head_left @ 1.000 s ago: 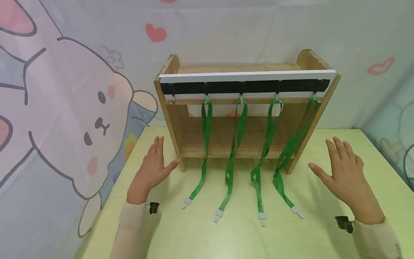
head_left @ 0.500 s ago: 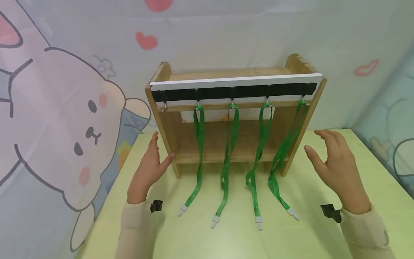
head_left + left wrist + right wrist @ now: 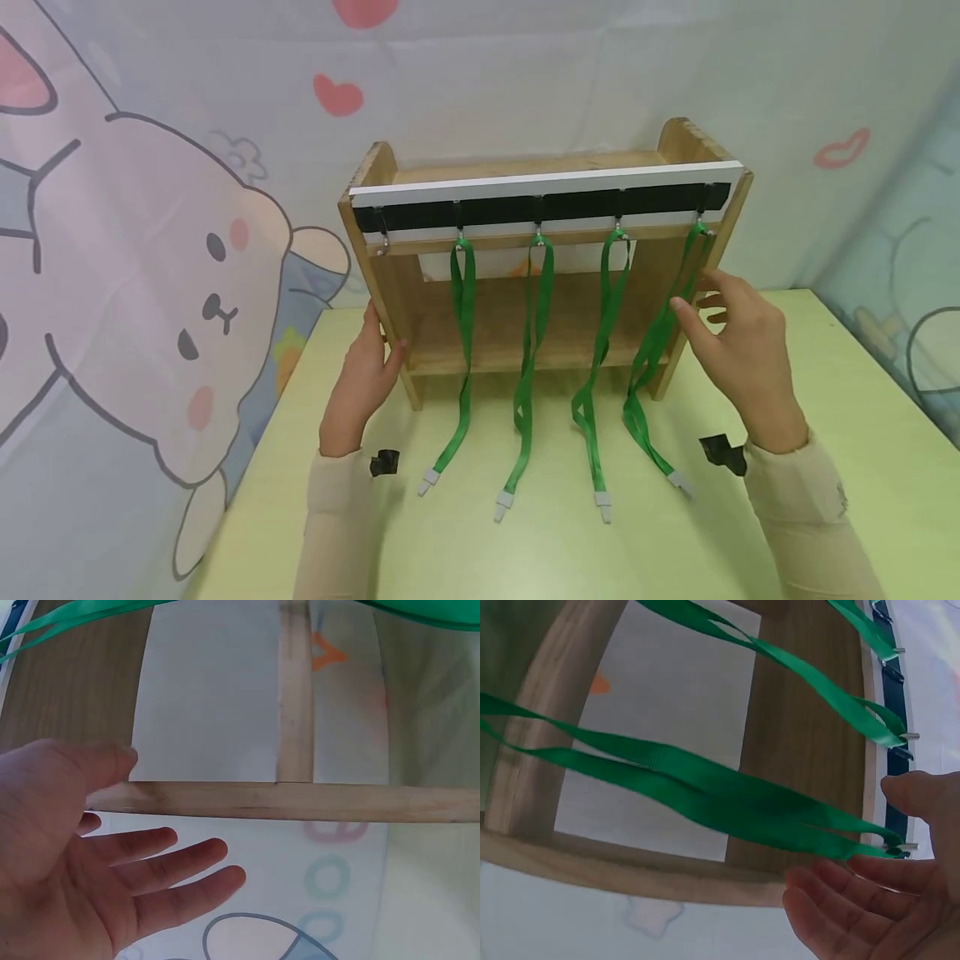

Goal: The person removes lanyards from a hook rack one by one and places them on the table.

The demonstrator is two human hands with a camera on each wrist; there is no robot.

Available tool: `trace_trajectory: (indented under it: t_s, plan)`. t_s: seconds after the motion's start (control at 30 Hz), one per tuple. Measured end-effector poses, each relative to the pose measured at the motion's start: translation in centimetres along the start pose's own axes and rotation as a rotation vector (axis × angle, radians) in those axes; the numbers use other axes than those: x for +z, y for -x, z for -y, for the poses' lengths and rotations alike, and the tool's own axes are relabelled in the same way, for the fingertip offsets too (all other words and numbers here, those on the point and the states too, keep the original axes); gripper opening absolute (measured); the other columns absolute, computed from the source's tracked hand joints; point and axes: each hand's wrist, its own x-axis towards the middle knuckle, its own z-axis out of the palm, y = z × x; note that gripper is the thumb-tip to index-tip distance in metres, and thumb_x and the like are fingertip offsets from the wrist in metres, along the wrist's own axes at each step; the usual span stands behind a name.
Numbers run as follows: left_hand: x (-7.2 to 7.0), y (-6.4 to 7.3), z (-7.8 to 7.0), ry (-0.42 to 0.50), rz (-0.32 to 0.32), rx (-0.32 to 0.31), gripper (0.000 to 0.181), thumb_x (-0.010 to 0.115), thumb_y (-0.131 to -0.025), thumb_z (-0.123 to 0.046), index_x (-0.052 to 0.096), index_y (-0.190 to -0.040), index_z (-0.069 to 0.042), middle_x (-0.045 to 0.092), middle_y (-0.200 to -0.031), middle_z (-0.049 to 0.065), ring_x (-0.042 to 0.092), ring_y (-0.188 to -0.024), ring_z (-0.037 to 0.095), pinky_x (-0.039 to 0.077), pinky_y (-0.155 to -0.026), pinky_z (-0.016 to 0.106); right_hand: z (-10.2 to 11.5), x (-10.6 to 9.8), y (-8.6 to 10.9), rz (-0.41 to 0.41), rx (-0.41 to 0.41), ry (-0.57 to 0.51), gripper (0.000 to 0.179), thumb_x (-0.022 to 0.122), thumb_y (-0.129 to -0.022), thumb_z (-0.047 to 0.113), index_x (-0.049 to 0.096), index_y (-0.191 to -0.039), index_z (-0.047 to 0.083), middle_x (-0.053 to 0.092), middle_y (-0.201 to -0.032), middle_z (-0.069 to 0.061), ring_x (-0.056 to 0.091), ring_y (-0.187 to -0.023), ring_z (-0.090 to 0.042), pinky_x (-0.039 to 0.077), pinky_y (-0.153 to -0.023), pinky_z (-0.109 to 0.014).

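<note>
A small wooden shelf [image 3: 510,321] stands on the table, with a black strip [image 3: 577,206] of hooks along its top front. Green lanyards [image 3: 465,317] with pale plastic clips [image 3: 504,500] hang from all but the leftmost hook [image 3: 383,243]. My left hand [image 3: 365,375] is at the left side panel, thumb in front of its edge and the straight fingers [image 3: 187,862] along the outside. My right hand [image 3: 742,350] is at the right side panel, close to the rightmost lanyard [image 3: 654,337]. Its thumb and fingers are spread apart, with nothing between them.
The light yellow-green table [image 3: 555,558] extends around the shelf. Behind hangs a cloth backdrop [image 3: 525,75] with a cartoon rabbit and hearts. A black wrist mount [image 3: 386,462] sits at the left cuff and another mount [image 3: 723,454] at the right.
Both hands have moved inward from either side to the shelf's side panels, the right one also upward toward the rightmost lanyard. The view has shifted slightly; the lanyards hang as before.
</note>
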Motion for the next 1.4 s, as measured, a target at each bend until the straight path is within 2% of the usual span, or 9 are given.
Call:
trace_trajectory:
  t_s: [0.1,0.23,0.53,0.73,1.0,1.03,1.13,1.27,1.4]
  plan:
    - [0.1,0.0,0.1,-0.024,-0.042,0.03,0.071,0.057,-0.102,-0.003,0.012,-0.156,0.001,0.046,-0.141,0.031,0.056,-0.12,0.045,0.048,-0.098,0.056,0.4,0.5,-0.6,-0.009,-0.003,-0.018,0.036,0.074,-0.091,0.006,0.063,-0.121,-0.011,0.069,-0.106,-0.024,0.071,-0.087,-0.04,0.035,-0.074,0.0]
    - [0.1,0.2,0.0,-0.041,-0.065,0.044,0.07,0.057,-0.1,0.001,0.014,-0.155,0.002,0.049,-0.137,0.031,0.058,-0.114,0.045,0.051,-0.092,0.054,0.9,1.3,-1.2,-0.046,0.027,-0.03,0.03,0.075,-0.091,0.006,0.065,-0.113,-0.011,0.071,-0.098,-0.023,0.072,-0.084,-0.04,0.035,-0.071,0.002]
    - [0.6,0.1,-0.3,-0.055,-0.063,0.043,0.071,0.056,-0.101,0.0,0.011,-0.156,0.004,0.045,-0.14,0.033,0.055,-0.119,0.046,0.051,-0.092,0.055,1.3,2.8,-1.2,-0.134,0.197,-0.015,0.025,0.075,-0.092,0.011,0.066,-0.102,-0.011,0.072,-0.088,-0.024,0.072,-0.075,-0.037,0.035,-0.067,-0.005]
    - [0.8,0.2,-0.3,-0.059,-0.073,0.051,0.069,0.055,-0.102,0.0,0.011,-0.155,0.005,0.044,-0.141,0.035,0.055,-0.12,0.048,0.051,-0.091,0.057,1.3,3.2,-1.2,-0.133,0.204,-0.003,0.019,0.066,-0.096,0.005,0.067,-0.103,-0.013,0.072,-0.089,-0.026,0.071,-0.075,-0.039,0.035,-0.067,-0.008]
    - [0.8,0.2,-0.2,-0.068,-0.081,0.052,0.068,0.053,-0.103,-0.001,0.01,-0.156,0.004,0.043,-0.141,0.036,0.053,-0.122,0.051,0.049,-0.095,0.061,1.3,3.2,-2.1,-0.184,0.154,-0.031,0.015,0.059,-0.097,-0.002,0.066,-0.098,-0.015,0.073,-0.086,-0.025,0.07,-0.069,-0.039,0.033,-0.064,-0.003]
    - [0.8,0.2,-0.1,-0.067,-0.081,0.055,0.068,0.052,-0.103,-0.001,0.01,-0.156,0.004,0.042,-0.141,0.036,0.053,-0.123,0.051,0.048,-0.096,0.061,1.4,3.2,-2.2,-0.189,0.15,-0.041,0.014,0.058,-0.097,-0.003,0.066,-0.097,-0.015,0.073,-0.086,-0.024,0.07,-0.068,-0.036,0.033,-0.064,-0.003]
    - [0.8,0.1,0.0,-0.065,-0.082,0.061,0.067,0.052,-0.104,-0.002,0.01,-0.156,0.004,0.042,-0.141,0.036,0.052,-0.124,0.05,0.047,-0.098,0.06,1.5,3.1,-2.3,-0.204,0.148,-0.089,0.013,0.056,-0.097,-0.006,0.066,-0.096,-0.014,0.074,-0.087,-0.022,0.069,-0.069,-0.009,0.037,-0.063,-0.004]
    - [0.8,0.1,0.0,-0.065,-0.083,0.056,0.066,0.051,-0.104,-0.002,0.011,-0.156,0.005,0.042,-0.141,0.036,0.052,-0.124,0.051,0.046,-0.099,0.061,1.8,2.8,-2.4,-0.223,0.152,-0.145,0.014,0.055,-0.098,-0.005,0.066,-0.097,-0.013,0.074,-0.089,-0.021,0.053,-0.071,0.022,0.041,-0.065,-0.005]
    - [0.8,0.2,-0.1,-0.072,-0.077,0.052,0.066,0.051,-0.104,-0.001,0.011,-0.155,0.006,0.042,-0.141,0.037,0.052,-0.124,0.052,0.047,-0.098,0.061,2.0,2.6,-2.3,-0.245,0.156,-0.178,0.015,0.054,-0.098,-0.005,0.066,-0.097,-0.013,0.074,-0.089,-0.022,0.053,-0.072,0.023,0.042,-0.066,-0.006]
